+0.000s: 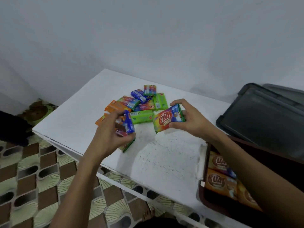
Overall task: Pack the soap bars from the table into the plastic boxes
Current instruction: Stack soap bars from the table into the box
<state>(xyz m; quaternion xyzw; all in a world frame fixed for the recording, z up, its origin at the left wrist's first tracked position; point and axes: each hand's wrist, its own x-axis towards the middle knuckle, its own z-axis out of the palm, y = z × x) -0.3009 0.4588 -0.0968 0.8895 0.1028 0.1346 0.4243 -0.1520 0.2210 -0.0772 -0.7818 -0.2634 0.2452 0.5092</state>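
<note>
A heap of wrapped soap bars (139,102), green, orange, blue and rainbow-coloured, lies on the white table (164,162). My left hand (113,134) grips a blue-edged soap bar (128,122) held on edge above the heap's near side; a green bar (127,146) lies partly under it. My right hand (189,120) pinches a rainbow soap bar (167,120) with a red label, lifted just off the table. At the lower right a brown plastic box (212,204) holds several orange soap bars (218,180); my right forearm hides part of it.
A dark grey lid (263,117) lies at the right, beyond the brown box. Patterned floor tiles (32,178) show left of and below the table. A dark object (11,127) sits at the left edge. The table's far corner meets the white wall.
</note>
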